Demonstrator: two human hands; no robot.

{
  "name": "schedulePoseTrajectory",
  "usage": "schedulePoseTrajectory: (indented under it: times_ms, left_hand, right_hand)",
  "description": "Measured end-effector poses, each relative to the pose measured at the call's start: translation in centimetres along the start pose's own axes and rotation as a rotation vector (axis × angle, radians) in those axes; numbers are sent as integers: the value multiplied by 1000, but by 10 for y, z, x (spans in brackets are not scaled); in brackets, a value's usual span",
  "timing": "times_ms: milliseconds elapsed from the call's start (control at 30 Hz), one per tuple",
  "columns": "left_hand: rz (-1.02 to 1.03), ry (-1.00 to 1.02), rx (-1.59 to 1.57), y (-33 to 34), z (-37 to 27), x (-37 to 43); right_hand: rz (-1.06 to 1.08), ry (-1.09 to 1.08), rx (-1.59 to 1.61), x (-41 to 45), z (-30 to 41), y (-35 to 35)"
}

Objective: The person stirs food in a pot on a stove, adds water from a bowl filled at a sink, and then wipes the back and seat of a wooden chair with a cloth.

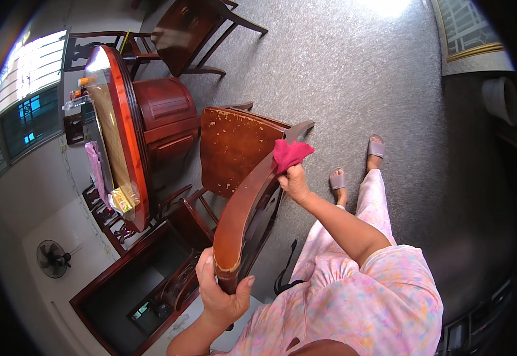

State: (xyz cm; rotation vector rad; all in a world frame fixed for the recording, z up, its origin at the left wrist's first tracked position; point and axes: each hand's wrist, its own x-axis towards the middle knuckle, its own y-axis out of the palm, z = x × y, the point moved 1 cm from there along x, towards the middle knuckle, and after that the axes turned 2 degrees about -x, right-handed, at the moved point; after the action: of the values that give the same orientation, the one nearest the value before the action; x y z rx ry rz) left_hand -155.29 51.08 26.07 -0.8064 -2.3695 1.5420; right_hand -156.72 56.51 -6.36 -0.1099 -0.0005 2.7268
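My left hand [222,289] grips the near end of the top rail of a dark wooden chair [245,200], fingers on one side and thumb on the other. My right hand [295,182] holds a bunched crimson cloth [290,155] against the far end of the same rail. The rail is curved, with worn varnish at its near end. Beyond it, the chair's seat [240,151] shows chipped, scuffed patches. The backrest below the rail is partly hidden.
An oval wooden table [118,115] with a yellow box [122,200], bottles [85,81] and a pink cloth or bag [96,167] stands at left. Another chair [189,31] is beyond it. A fan [53,259] is at lower left. My sandalled feet [376,149] stand on the speckled floor.
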Motion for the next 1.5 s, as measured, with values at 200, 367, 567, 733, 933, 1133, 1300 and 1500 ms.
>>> schedulePoseTrajectory:
  times_ms: [200, 367, 567, 733, 933, 1133, 1300, 1500]
  left_hand:
    - [13, -44, 9, -2, -1, -7]
    - [-22, -57, -43, 1, 0, -9]
    - [10, -75, -24, -1, 2, -9]
    - [16, -37, 5, -1, 2, -5]
    - [28, 1, 23, -1, 0, 2]
    - [23, 8, 55, -2, -1, 1]
    - [16, 1, 32, 1, 0, 1]
    - [14, -22, 45, 1, 2, 0]
  right_hand:
    - [25, 79, -21, 9, -63, 4]
    - [16, 143, -53, 22, -112, 6]
    - [123, 313, -33, 30, -112, 0]
    - [43, 56, 59, 19, -5, -7]
    - [126, -215, 248, -5, 170, -41]
    - [277, -367, -37, -13, 179, -49]
    - [76, -119, -164, 13, 78, -23]
    - [220, -165, -134, 8, 59, -16]
